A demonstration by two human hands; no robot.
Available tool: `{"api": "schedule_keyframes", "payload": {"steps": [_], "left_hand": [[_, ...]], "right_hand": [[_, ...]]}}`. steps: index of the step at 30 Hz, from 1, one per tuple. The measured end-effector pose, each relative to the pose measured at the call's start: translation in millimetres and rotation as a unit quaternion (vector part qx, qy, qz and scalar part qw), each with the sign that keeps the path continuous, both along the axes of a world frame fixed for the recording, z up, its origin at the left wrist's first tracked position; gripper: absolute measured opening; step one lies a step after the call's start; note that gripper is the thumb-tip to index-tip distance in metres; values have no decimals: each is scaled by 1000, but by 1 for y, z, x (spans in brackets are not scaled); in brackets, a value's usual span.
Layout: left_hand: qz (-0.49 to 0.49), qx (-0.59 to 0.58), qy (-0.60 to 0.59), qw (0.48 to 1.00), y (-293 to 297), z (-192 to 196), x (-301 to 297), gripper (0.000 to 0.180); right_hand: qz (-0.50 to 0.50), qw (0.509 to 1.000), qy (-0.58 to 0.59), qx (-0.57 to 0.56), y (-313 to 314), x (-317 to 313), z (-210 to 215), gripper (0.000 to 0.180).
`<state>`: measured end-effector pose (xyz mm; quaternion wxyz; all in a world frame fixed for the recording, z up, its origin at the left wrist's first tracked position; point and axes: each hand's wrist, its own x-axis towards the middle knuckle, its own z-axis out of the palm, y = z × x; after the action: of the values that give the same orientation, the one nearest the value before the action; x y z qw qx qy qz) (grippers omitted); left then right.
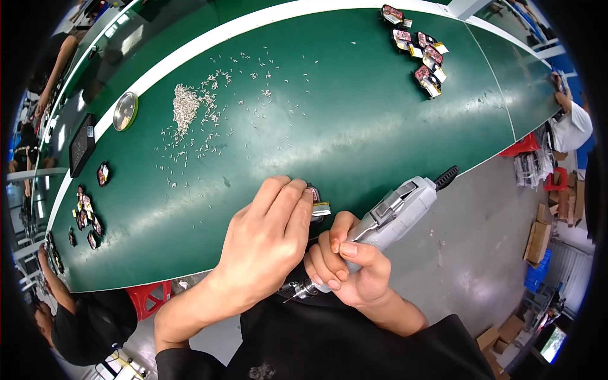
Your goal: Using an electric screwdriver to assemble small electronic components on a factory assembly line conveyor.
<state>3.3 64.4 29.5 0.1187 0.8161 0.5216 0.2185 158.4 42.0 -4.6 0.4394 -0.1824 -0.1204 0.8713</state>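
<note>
Prob. the positioning step: your L hand [269, 231] is bunched by the small unit [320, 209] near the desk [278, 139] edge, can't tell if pinching; R hand [354, 266] grip's wrapped round the grey driver [402, 206]. Next calls for a steady unit.

No words, numbers or signs can be read. The small white label [90, 131] on the black box [80, 152], well to the left of the left hand's fingers [272, 202], is too tiny to make out, as is any marking on the grey power tool [402, 212] in the right hand's fingers [328, 265]. Print on the small black units [423, 75] far beyond the right fingers, on the table [354, 126], is equally illegible.
</note>
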Motion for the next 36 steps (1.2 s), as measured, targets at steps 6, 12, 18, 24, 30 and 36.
{"api": "schedule_keyframes", "payload": {"steps": [6, 12, 18, 24, 30, 36], "left_hand": [[-42, 76, -8, 996, -7, -14, 0, 33], [-51, 141, 48, 988, -10, -13, 2, 28], [-54, 87, 39, 994, -12, -11, -3, 30], [-72, 57, 52, 994, -19, -8, -8, 34], [-91, 49, 70, 992, -23, -9, -11, 35], [-85, 69, 61, 992, -21, -16, -12, 33]], "right_hand": [[-51, 998, -36, -19, -7, -5, -7, 3], [-49, 996, -54, -41, -9, -4, -8, 2], [-22, 999, -25, 10, 0, 5, -8, 3], [-17, 979, -19, 202, 42, 41, 36, 16], [-77, 932, -95, 341, 84, 38, 49, 16], [-27, 924, -107, 367, 93, 23, 34, 19]]}}
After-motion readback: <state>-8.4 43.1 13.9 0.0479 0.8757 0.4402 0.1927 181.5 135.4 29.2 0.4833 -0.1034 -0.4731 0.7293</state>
